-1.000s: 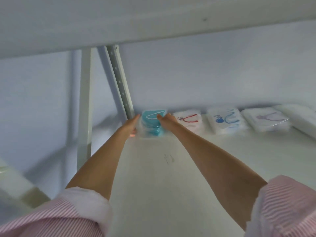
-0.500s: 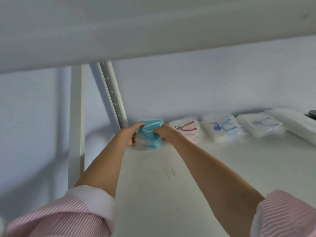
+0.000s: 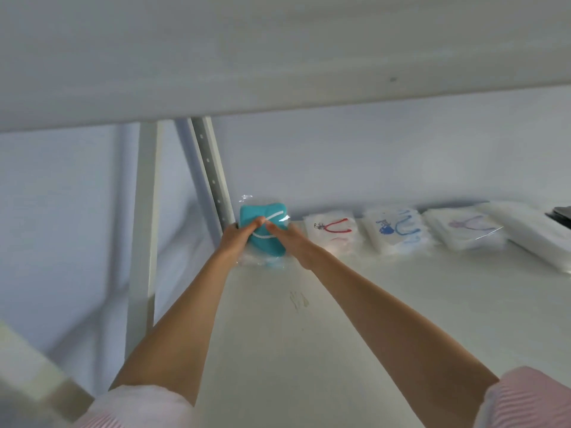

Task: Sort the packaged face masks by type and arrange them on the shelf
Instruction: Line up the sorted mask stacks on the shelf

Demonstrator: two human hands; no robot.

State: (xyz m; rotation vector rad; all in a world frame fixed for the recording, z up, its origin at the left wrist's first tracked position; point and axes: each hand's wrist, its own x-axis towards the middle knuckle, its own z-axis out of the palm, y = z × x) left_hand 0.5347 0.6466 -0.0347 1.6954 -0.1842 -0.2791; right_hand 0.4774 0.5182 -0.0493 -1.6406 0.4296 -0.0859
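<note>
**Both hands on the teal mask packet at the shelf's left end**

We see both arms reaching away from the camera to the far left corner of the white shelf (image 3: 355, 319), a little left of the frame's centre. The left hand (image 3: 238, 239) and the right hand (image 3: 289, 240) meet on a teal mask packet (image 3: 265, 230). The fingers (image 3: 255, 223) of the left hand are curled onto its left side, narrow rather than spread, and those of the right hand pinch it from the right, so the fingertips almost touch over the middle of the packet. The packet is tipped up, its upper edge leaning toward the back wall, its lower part on a low heap of similar clear-wrapped packets (image 3: 262, 261) lying on the shelf. We cannot tell its long axis for certain; its white ear loop runs diagonally across the face.

The packet is soft teal fabric in a glossy, crinkled clear wrapper, roughly rounded. To its right, along the back edge, lie flat stacks in a row: white masks with a red loop (image 3: 332, 231), then a blue loop stack (image 3: 397, 230), then a pale purple loop stack (image 3: 463, 227), then plain white packs (image 3: 537, 234). A perforated metal upright (image 3: 213, 177) stands just behind the teal packet. Pink striped sleeves (image 3: 531, 400) show at the bottom corners.
</note>
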